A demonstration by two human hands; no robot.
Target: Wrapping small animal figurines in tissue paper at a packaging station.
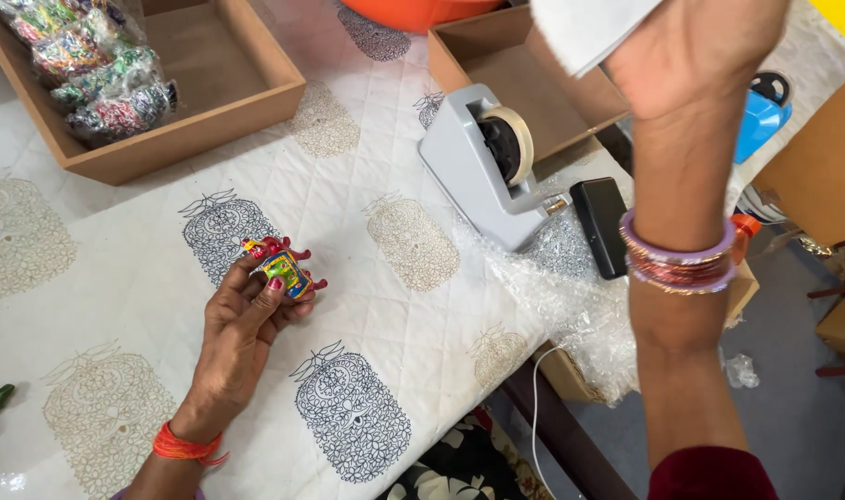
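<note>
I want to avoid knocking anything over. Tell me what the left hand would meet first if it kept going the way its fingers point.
Probably the grey tape dispenser. The left hand, holding a small colourful toy, points up-right across bare quilted cloth toward it.

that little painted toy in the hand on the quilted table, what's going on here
A person sits at a table covered with a white quilted printed cloth. Their left hand rests on the cloth with a grip on a small brightly painted red, green and yellow toy figure. Their right hand is raised high, holding a sheet of white paper. A grey tape dispenser and crumpled clear bubble wrap lie beside it, with a wooden tray of wrapped colourful items at the far left.
</note>
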